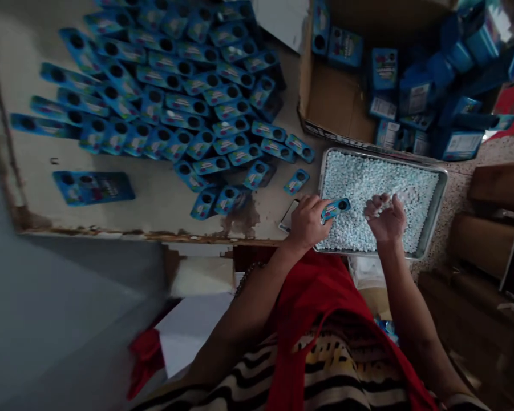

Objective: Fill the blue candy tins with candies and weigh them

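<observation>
From here, the small, printed blue box with a dark round hole point(342, 205) lies between the hands, above the shallow metal tray point(437, 212). The left hand point(310, 222) grips it, its long axis reaching towards the right hand point(387, 220), half-curled over pale blue-white pellets point(355, 171) (whether it holds any, I can't tell).

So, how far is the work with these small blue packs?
Many small blue printed packs grouped on the pale table look done, though their filling is hidden. In the left hand: one blue pack. Perhaps remaining: small pale pellets in the silver metal tray and blue packs in the brown cardboard box.
</observation>
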{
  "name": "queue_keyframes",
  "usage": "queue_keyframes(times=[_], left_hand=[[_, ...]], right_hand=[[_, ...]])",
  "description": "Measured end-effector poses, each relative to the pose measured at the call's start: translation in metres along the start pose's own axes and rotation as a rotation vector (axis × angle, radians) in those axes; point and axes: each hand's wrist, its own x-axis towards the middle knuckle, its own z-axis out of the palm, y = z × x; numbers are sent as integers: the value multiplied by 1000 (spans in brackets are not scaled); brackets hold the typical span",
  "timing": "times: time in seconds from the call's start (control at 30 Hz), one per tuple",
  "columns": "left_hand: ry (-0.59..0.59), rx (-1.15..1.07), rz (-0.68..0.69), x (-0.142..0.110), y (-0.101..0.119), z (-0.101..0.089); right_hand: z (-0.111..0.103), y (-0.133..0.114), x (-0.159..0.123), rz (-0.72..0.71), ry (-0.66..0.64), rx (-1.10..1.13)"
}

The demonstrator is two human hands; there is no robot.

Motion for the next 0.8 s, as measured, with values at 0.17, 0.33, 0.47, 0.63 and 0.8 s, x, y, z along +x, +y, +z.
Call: queue_keyframes(times=[0.17, 0.33, 0.47, 0.63, 0.8], left_hand=[[-101, 39, 49, 10, 24, 24], [-118, 68, 66, 10, 34, 29], [-111, 49, 64, 13, 30, 41], [10, -70, -21, -2, 2, 37], [285, -66, -143, -68, -56, -16]], right_hand=[[27, 14, -5, -263, -7, -41], [27, 37, -5, -436, 45, -199], [13, 42, 8, -441, 119, -130], [-34, 20, 23, -328, 231, -663], [-62, -27, -1, -302, 222, -1051]])
